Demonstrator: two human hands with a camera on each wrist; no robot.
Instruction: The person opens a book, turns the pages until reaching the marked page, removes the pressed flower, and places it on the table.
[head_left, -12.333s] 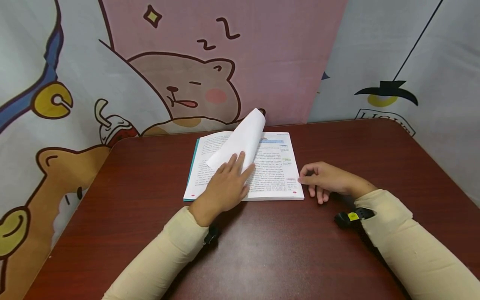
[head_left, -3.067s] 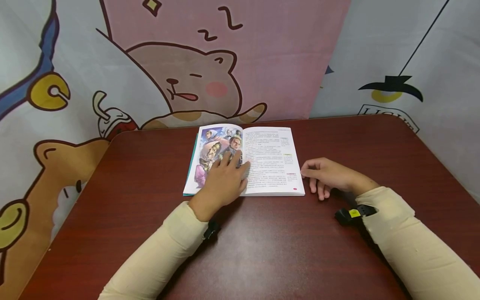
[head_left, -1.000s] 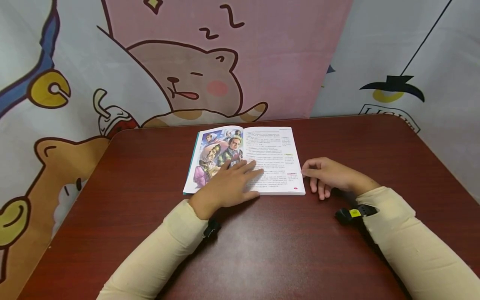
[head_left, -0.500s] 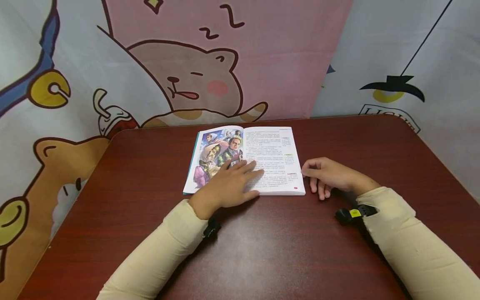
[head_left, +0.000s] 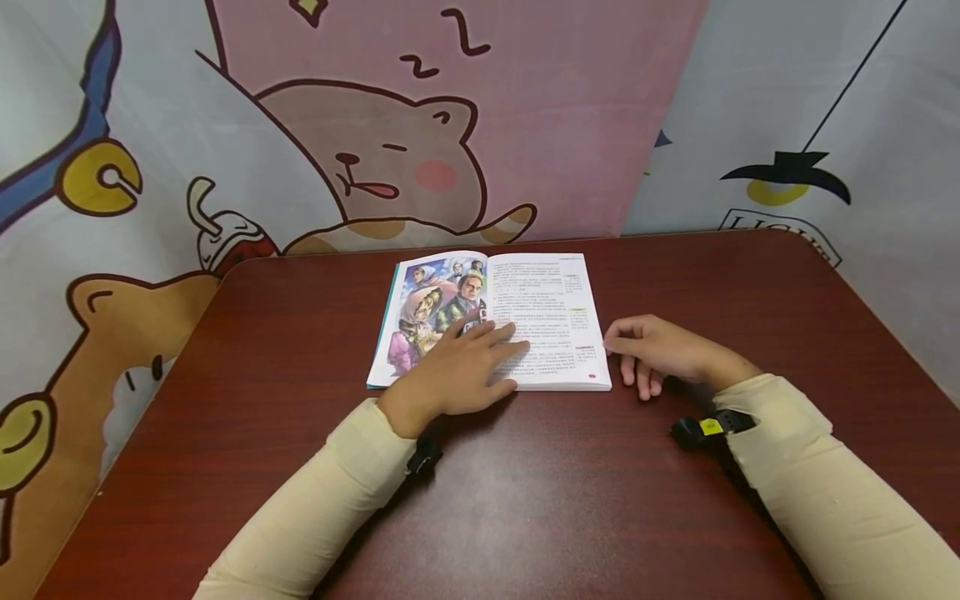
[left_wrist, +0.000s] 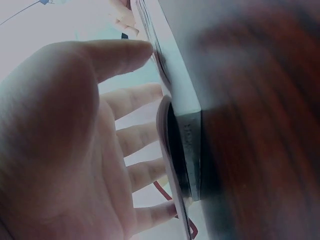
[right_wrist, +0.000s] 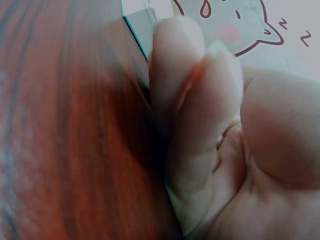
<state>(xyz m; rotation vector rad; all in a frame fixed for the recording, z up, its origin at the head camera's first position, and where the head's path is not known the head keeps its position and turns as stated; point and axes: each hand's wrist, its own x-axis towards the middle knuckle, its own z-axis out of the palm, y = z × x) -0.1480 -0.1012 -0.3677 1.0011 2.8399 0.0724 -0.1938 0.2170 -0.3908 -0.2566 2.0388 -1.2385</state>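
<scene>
An open book [head_left: 536, 287] lies on the dark wooden table [head_left: 540, 483] in the head view. Its left page [head_left: 405, 325] carries a coloured picture of several people; printed text fills the right one. My left hand [head_left: 453, 371] rests across the lower middle of the spread, fingers extended toward the right page and thumb by the near edge. Its spread fingers also show beside the book's edge in the left wrist view. At the book's right edge is my right hand [head_left: 663, 350], fingers loosely bent, fingertips close to the page edge; whether they touch it I cannot tell.
Behind the table hangs a cloth backdrop [head_left: 570, 125] with cartoon animals. A black strap device [head_left: 708, 429] sits at the right wrist and another [head_left: 423, 457] at the left. The table's far edge runs just behind the book.
The leaf that was lifted mid-turn 12.3 seconds ago is down, and the picture page shows. After 3.1 seconds ago my left hand shifted right and nearer. My right hand has barely moved.
</scene>
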